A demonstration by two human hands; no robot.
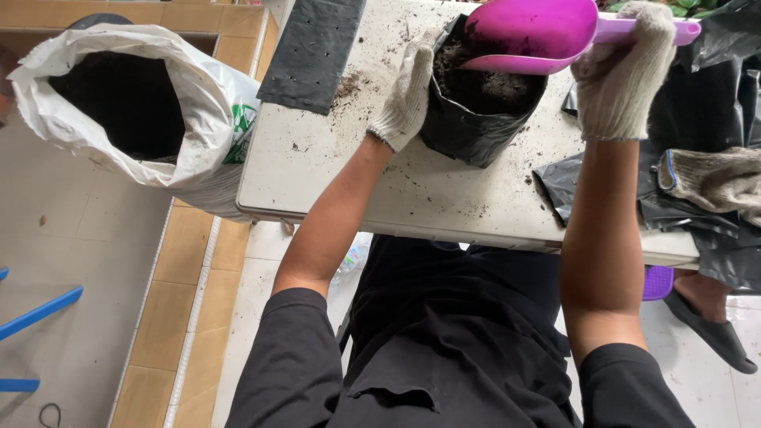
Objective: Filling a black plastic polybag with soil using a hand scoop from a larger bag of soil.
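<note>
A black plastic grow bag [476, 131] partly filled with dark soil stands on the white table [333, 182]. My left hand [408, 95], in a knitted work glove, holds the bag's left rim. My right hand [622, 75], also gloved, grips the handle of a purple scoop [531, 32] held over the bag's opening. The scoop's bowl is tipped toward the soil in the bag.
A large white sack [198, 103] of dark soil stands open left of the table. A flat black bag [313, 51] lies at the table's far left. More black bags [697, 230] and a spare glove [713, 178] lie at the right. Loose soil dots the tabletop.
</note>
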